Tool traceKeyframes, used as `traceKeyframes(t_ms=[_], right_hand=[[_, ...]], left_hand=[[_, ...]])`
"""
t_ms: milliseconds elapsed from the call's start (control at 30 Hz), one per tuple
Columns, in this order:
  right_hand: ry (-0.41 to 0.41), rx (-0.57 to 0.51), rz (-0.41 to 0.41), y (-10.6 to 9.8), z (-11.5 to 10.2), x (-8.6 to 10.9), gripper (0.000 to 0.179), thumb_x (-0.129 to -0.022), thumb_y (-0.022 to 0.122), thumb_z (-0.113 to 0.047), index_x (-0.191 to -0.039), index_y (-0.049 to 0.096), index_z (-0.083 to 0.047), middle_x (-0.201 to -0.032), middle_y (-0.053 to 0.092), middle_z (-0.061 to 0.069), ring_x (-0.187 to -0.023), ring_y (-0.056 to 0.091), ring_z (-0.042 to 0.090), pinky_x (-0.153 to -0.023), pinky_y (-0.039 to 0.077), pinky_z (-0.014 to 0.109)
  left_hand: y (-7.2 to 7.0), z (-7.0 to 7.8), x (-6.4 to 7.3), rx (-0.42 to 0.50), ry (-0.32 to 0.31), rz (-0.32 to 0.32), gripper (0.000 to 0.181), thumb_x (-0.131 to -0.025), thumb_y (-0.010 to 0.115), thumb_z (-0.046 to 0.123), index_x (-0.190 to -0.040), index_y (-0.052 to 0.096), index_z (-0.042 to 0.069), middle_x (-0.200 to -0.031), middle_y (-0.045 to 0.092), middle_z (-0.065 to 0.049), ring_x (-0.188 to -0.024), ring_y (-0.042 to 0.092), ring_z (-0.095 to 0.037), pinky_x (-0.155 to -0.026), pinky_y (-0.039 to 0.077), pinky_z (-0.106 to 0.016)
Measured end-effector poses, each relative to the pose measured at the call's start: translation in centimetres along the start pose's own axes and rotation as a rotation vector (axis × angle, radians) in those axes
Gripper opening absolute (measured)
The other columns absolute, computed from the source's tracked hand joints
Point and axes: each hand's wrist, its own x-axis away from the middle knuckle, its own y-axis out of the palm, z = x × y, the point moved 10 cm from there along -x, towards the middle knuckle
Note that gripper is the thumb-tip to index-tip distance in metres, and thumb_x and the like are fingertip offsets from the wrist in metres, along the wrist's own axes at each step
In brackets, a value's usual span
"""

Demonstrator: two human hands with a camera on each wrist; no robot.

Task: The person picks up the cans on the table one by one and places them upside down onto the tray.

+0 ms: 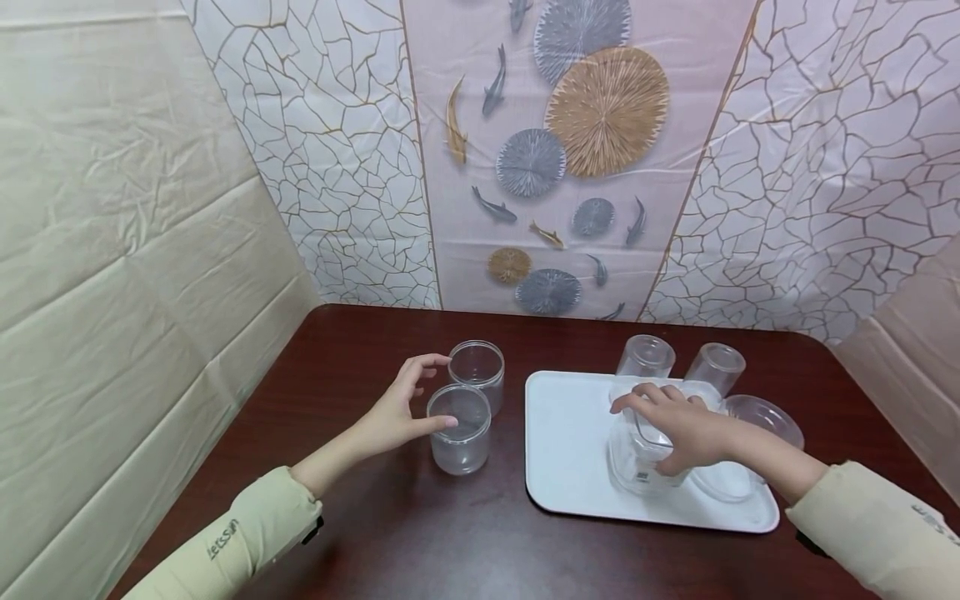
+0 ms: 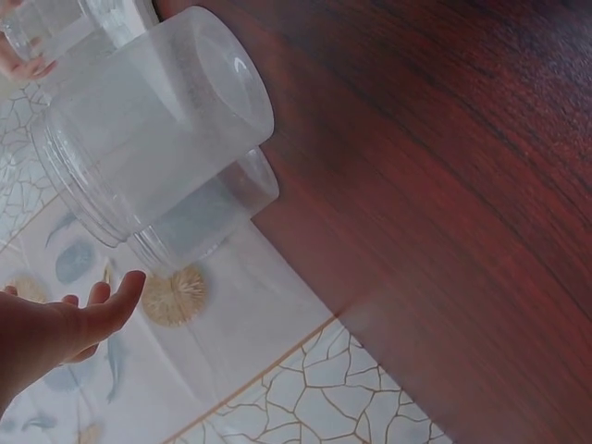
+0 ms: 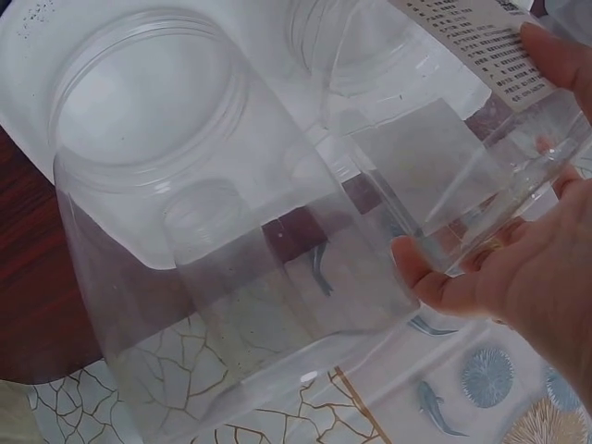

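Remotely, I see a dark table (image 1: 480,554) bearing a white tray (image 1: 566,450). Left of it, two clear jars (image 1: 460,450) stand mouths-up, prob so rims are reachable; L hand (image 1: 405,408) is spread beside them, contact unclear. R hand (image 1: 690,429) grips a labelled clear container (image 3: 421,171) at the tray, prob firmly b/c walls look slick.

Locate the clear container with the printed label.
In the right wrist view, the clear container is at upper right, gripped by the right hand beside a clear jar; the head view shows it over the white tray.
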Motion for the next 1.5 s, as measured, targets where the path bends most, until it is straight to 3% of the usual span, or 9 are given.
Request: traceKeyframes(t_ms=[267,400,533,633,833,1000,1200,1367,1500], right_hand=[[0.007,-0.012,-0.015,0.2,0.2,-0.1,0.078,-0.057,0.081,-0.011,-0.123,0.041,-0.025,-0.123,0.044,0.01,-0.104,0.045,0.035,-0.067,0.037,0.044],[0.009,-0.056,-0.039,0.3,0.1,0.0,0.085,-0.057,0.084,-0.016,-0.129,0.039,-0.022,-0.133,0.039,0.02,-0.114,0.042,0.046,-0.075,0.039,0.06],[0.012,-0.101,-0.064,0.2,0.0,0.3,0.096,-0.058,0.086,-0.029,-0.137,0.033,-0.017,-0.144,0.027,0.029,-0.127,0.025,0.059,-0.084,0.027,0.078],[0.003,-0.092,-0.053,-0.3,-0.1,0.4,0.097,-0.061,0.084,-0.036,-0.139,0.031,-0.017,-0.145,0.024,0.031,-0.128,0.022,0.061,-0.085,0.024,0.08],[-0.049,-0.073,-0.004,-2.3,-0.8,0.9,0.094,-0.066,0.08,-0.048,-0.139,0.031,-0.016,-0.145,0.028,0.03,-0.129,0.028,0.054,-0.082,0.03,0.077],[-0.08,-0.156,0.003,-4.5,-1.2,1.3,0.096,-0.069,0.077,-0.048,-0.145,0.027,-0.017,-0.147,0.026,0.027,-0.133,0.02,0.052,-0.089,0.025,0.078],[-0.131,-0.196,0.065,-7.3,-1.4,1.8,0.093,-0.072,0.078,-0.038,-0.146,0.026,-0.017,-0.149,0.026,0.018,-0.135,0.02,0.046,-0.093,0.028,0.071],[-0.094,-0.141,0.073,-8.0,-1.0,2.1,0.094,-0.071,0.078,-0.041,-0.146,0.024,-0.024,-0.149,0.027,0.017,-0.132,0.029,0.039,-0.085,0.031,0.071],[-0.099,-0.159,0.076,-7.8,-1.0,2.1,0.094,-0.07,0.078,-0.042,-0.146,0.025,-0.025,-0.149,0.028,0.012,-0.133,0.027,0.034,-0.087,0.032,0.068]], left_hand=[[0.0,0.2,0.1,-0.021,0.006,-0.005,0.074,-0.073,0.081,0.016,-0.134,0.039,0.012,-0.134,0.039,-0.008,-0.121,0.039,-0.026,-0.095,0.038,-0.045],[0.0,0.4,0.0,-0.034,0.019,-0.015,0.074,-0.073,0.08,0.016,-0.134,0.039,0.012,-0.135,0.039,-0.008,-0.122,0.039,-0.027,-0.094,0.039,-0.045],[0.2,0.6,-0.1,-0.038,0.025,-0.034,0.073,-0.074,0.08,0.016,-0.134,0.039,0.011,-0.136,0.037,-0.007,-0.123,0.038,-0.026,-0.095,0.037,-0.046],[0.4,0.7,-0.2,-0.043,0.028,-0.046,0.073,-0.074,0.08,0.017,-0.134,0.039,0.011,-0.136,0.037,-0.006,-0.124,0.037,-0.026,-0.096,0.036,-0.046],[0.4,1.1,-0.5,-0.087,0.04,-0.049,0.071,-0.072,0.081,0.019,-0.132,0.043,0.014,-0.133,0.039,-0.007,-0.123,0.038,-0.025,-0.1,0.036,-0.047],[0.6,1.2,-1.0,-0.192,0.023,-0.053,0.069,-0.071,0.082,0.026,-0.13,0.047,0.017,-0.129,0.045,-0.009,-0.119,0.041,-0.027,-0.1,0.036,-0.049],[1.7,1.6,-1.6,-0.306,0.021,-0.14,0.073,-0.067,0.084,0.031,-0.131,0.05,0.021,-0.131,0.045,-0.007,-0.117,0.041,-0.029,-0.094,0.038,-0.049],[2.6,1.9,-1.8,-0.453,0.008,-0.205,0.07,-0.066,0.084,0.041,-0.127,0.054,0.027,-0.122,0.047,-0.004,-0.109,0.043,-0.026,-0.085,0.043,-0.044],[3.6,2.0,-2.1,-0.609,0.021,-0.253,0.067,-0.065,0.081,0.049,-0.123,0.056,0.03,-0.119,0.047,-0.004,-0.101,0.045,-0.026,-0.074,0.046,-0.041]])
